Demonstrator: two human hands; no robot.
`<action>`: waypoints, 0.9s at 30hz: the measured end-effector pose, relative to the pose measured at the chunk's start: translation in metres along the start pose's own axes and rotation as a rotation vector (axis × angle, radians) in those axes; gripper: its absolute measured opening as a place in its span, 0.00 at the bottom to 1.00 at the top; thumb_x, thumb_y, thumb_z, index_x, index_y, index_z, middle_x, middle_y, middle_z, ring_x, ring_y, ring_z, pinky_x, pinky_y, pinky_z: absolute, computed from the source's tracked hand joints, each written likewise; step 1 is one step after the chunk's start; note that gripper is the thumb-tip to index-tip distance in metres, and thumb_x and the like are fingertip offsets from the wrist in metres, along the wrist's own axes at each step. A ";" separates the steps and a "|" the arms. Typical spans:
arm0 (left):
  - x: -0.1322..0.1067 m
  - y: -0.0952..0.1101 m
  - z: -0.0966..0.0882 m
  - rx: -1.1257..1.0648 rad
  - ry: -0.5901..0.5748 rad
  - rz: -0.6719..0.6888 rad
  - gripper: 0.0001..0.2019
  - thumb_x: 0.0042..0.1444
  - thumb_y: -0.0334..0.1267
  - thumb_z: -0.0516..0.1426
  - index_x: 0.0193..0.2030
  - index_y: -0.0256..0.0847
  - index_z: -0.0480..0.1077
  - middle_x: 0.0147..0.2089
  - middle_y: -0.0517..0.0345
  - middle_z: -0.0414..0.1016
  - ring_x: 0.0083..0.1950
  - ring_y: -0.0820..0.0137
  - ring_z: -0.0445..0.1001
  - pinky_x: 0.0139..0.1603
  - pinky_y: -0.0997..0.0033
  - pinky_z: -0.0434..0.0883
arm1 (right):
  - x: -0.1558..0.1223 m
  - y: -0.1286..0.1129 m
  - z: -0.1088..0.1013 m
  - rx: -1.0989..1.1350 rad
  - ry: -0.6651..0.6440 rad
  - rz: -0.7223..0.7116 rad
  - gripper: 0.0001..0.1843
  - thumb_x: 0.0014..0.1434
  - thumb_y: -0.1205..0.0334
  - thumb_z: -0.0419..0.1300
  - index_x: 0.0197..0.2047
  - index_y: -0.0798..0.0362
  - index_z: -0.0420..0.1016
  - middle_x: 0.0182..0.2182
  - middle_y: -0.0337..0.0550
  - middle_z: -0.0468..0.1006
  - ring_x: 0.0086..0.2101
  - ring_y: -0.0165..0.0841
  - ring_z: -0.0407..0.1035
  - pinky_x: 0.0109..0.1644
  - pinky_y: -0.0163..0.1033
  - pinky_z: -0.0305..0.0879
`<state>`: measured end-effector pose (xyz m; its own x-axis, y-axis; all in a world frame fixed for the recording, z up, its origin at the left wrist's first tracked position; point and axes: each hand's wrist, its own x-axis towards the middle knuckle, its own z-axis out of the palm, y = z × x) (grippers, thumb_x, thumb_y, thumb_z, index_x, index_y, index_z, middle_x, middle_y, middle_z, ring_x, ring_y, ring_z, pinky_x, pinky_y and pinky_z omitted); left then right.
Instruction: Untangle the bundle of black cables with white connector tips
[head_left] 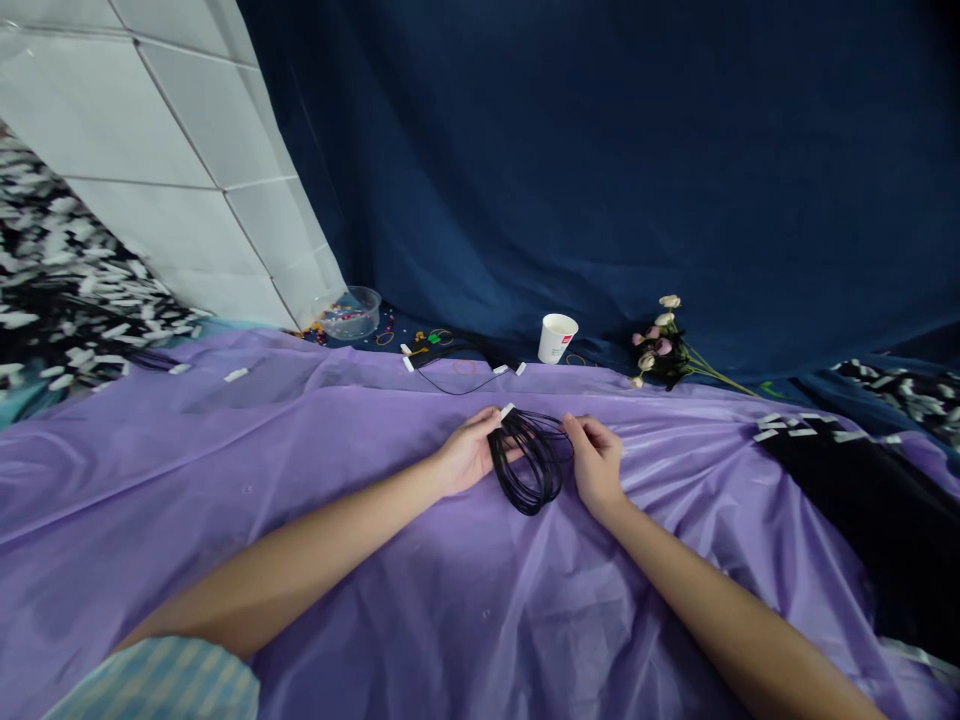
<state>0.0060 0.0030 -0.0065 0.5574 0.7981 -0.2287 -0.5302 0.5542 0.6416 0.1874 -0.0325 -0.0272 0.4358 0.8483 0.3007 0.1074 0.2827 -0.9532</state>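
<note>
Bundle of thin black cords [529, 462], looped into a coil, sits just below frame centre on the purple sheet [300, 450]. A white tag [507, 410] shows at the top of the coil.

Left hand [466, 455] is closed on the coil's left side near the tag, thumb over the strands. Right hand [595, 462] pinches the strands at the right edge, fingers curled in. Both hands rest on the sheet.

Risks as I read them:
- Loops are loose and fanned out at the bottom; if either pinch slips, strands cross and tangle.
- Sheet is slick and wrinkled, so the coil could slide or snag in a fold.
- Pulling the two sides apart unevenly may tighten a loop into a knot.

Further out: a single black cord [450, 385] with white ends lies above the hands. Paper cup [556, 337] upper centre, small flower sprig [661, 350] to its right, clear bowl [349, 312] upper left. Dark pile of tagged cords [862, 490] at right edge, near enough for stray strands to mix in.
</note>
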 end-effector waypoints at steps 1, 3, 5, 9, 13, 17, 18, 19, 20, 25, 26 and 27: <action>0.000 0.000 0.000 -0.003 0.002 0.004 0.04 0.62 0.32 0.54 0.35 0.36 0.68 0.39 0.51 0.75 0.41 0.66 0.77 0.44 0.62 0.74 | 0.000 0.000 0.000 0.000 -0.018 -0.003 0.20 0.55 0.50 0.63 0.20 0.54 0.69 0.20 0.37 0.66 0.25 0.27 0.58 0.32 0.35 0.57; 0.000 0.000 0.000 -0.009 0.006 0.014 0.04 0.62 0.32 0.54 0.35 0.36 0.67 0.39 0.51 0.74 0.42 0.65 0.77 0.45 0.61 0.74 | 0.000 0.000 0.000 0.013 -0.067 0.003 0.24 0.56 0.49 0.62 0.17 0.54 0.65 0.18 0.36 0.63 0.23 0.26 0.56 0.29 0.35 0.55; 0.001 -0.001 -0.001 -0.016 0.010 0.025 0.04 0.62 0.32 0.54 0.35 0.37 0.67 0.39 0.52 0.74 0.42 0.65 0.77 0.46 0.60 0.73 | -0.002 -0.001 0.000 0.030 -0.132 0.024 0.26 0.56 0.47 0.62 0.16 0.54 0.62 0.16 0.35 0.60 0.20 0.25 0.53 0.25 0.34 0.52; 0.002 -0.001 -0.002 -0.027 0.016 0.044 0.04 0.62 0.33 0.54 0.36 0.37 0.67 0.39 0.53 0.74 0.41 0.66 0.76 0.47 0.61 0.73 | -0.004 -0.003 0.002 0.034 -0.216 0.070 0.26 0.55 0.45 0.62 0.17 0.53 0.63 0.12 0.34 0.59 0.17 0.24 0.53 0.21 0.34 0.50; 0.002 -0.002 -0.002 -0.032 0.017 0.049 0.03 0.60 0.33 0.56 0.36 0.37 0.67 0.39 0.52 0.73 0.42 0.66 0.76 0.48 0.61 0.72 | -0.004 -0.002 0.003 0.031 -0.228 0.113 0.23 0.56 0.45 0.61 0.21 0.53 0.66 0.12 0.33 0.60 0.15 0.24 0.51 0.18 0.32 0.48; 0.002 -0.001 -0.002 -0.037 0.017 0.051 0.03 0.59 0.33 0.57 0.36 0.36 0.67 0.39 0.52 0.73 0.41 0.66 0.76 0.47 0.62 0.72 | -0.004 -0.001 0.004 0.022 -0.248 0.133 0.22 0.55 0.45 0.62 0.23 0.55 0.69 0.12 0.32 0.59 0.15 0.23 0.51 0.18 0.31 0.47; 0.002 -0.001 -0.002 -0.040 0.018 0.052 0.03 0.59 0.33 0.57 0.36 0.36 0.67 0.38 0.52 0.73 0.40 0.67 0.76 0.47 0.62 0.72 | -0.004 -0.001 0.004 0.019 -0.256 0.134 0.21 0.55 0.46 0.63 0.24 0.55 0.71 0.13 0.32 0.59 0.15 0.23 0.51 0.18 0.31 0.47; 0.002 -0.001 -0.002 -0.042 0.020 0.053 0.03 0.59 0.33 0.57 0.36 0.36 0.67 0.38 0.52 0.73 0.40 0.67 0.76 0.46 0.63 0.73 | -0.004 -0.001 0.004 0.015 -0.264 0.133 0.19 0.54 0.46 0.63 0.25 0.55 0.73 0.13 0.32 0.60 0.15 0.23 0.51 0.19 0.31 0.48; 0.002 -0.001 -0.002 -0.046 0.022 0.054 0.03 0.59 0.33 0.57 0.36 0.36 0.67 0.38 0.53 0.73 0.39 0.67 0.76 0.46 0.63 0.73 | -0.004 -0.001 0.004 0.012 -0.270 0.131 0.18 0.54 0.47 0.64 0.27 0.56 0.75 0.14 0.33 0.61 0.16 0.23 0.52 0.19 0.31 0.48; 0.002 -0.001 -0.003 -0.059 0.028 0.045 0.03 0.60 0.32 0.56 0.35 0.37 0.66 0.37 0.53 0.74 0.39 0.66 0.77 0.44 0.62 0.73 | -0.003 0.000 0.003 0.001 -0.286 0.113 0.16 0.52 0.50 0.65 0.29 0.56 0.79 0.18 0.37 0.68 0.20 0.24 0.57 0.25 0.32 0.54; 0.002 -0.001 -0.003 -0.060 0.027 0.042 0.03 0.60 0.32 0.56 0.35 0.37 0.65 0.38 0.53 0.74 0.39 0.66 0.77 0.44 0.62 0.74 | -0.003 0.001 0.003 0.001 -0.284 0.112 0.16 0.52 0.50 0.65 0.29 0.56 0.79 0.19 0.37 0.68 0.21 0.25 0.57 0.26 0.32 0.55; 0.002 -0.001 -0.003 -0.061 0.025 0.039 0.03 0.60 0.32 0.56 0.35 0.37 0.65 0.38 0.53 0.74 0.40 0.66 0.77 0.44 0.62 0.74 | -0.002 0.002 0.003 0.002 -0.280 0.111 0.16 0.52 0.50 0.65 0.28 0.55 0.79 0.19 0.37 0.69 0.22 0.25 0.58 0.26 0.33 0.55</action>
<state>0.0056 0.0053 -0.0099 0.5200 0.8247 -0.2226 -0.5896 0.5351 0.6050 0.1837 -0.0324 -0.0292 0.1813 0.9644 0.1923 0.0712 0.1821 -0.9807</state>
